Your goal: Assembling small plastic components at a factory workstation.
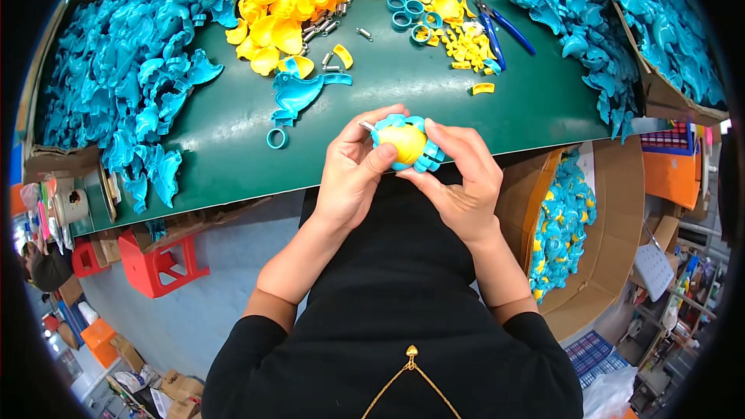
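Just past the near table edge I hold a small blue and yellow plastic toy [406, 143] between both hands. My left hand [353, 167] is closed on its left side, thumb against the yellow part. The fingers of my right hand [468, 174] pinch its right side, where blue ridged pieces show. A thin light-coloured tip sticks out at the toy's upper left; I cannot make out what it is. Beyond my left hand lie a blue shell piece [297, 95], a blue ring [277, 138] and a curved yellow piece [342, 56].
Piles of blue shells [147, 54] and yellow shells [287, 8] cover the green table's [240, 155] far side. Metal springs [331, 28], small yellow parts [469, 48] and blue-handled pliers [497, 35] lie there. A carton of blue-yellow pieces [613, 240] stands right; a red stool [159, 264] left.
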